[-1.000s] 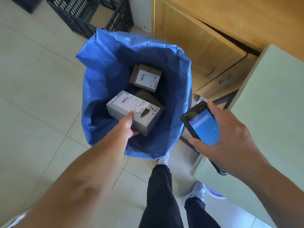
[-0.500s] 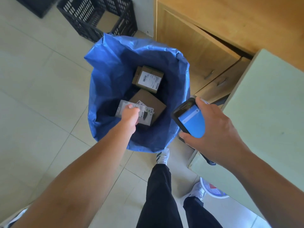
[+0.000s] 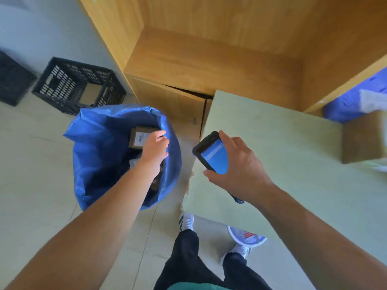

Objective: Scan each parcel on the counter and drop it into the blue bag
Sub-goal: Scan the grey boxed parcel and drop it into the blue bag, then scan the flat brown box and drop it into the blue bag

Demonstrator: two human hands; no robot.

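Here crinkled plastic blue bag (image 3: 88, 155) holds boxy cardboard parcels (image 3: 139, 139)

Blue bag (image 3: 94, 151): stood open on the floor, left of the desk (image 3: 282, 143).
Parcels: a labelled brown box (image 3: 139, 139) seen inside; another (image 3: 364, 141) on the desk's far right.

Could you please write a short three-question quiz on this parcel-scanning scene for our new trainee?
1. True or false: the right hand holds a handheld scanner with a blue screen.
2. Where is the left hand? A) above the blue bag B) on the counter C) in the black crate
3. Fill in: a cardboard box sits on the ____.

Key: 1 true; 2 A; 3 counter.
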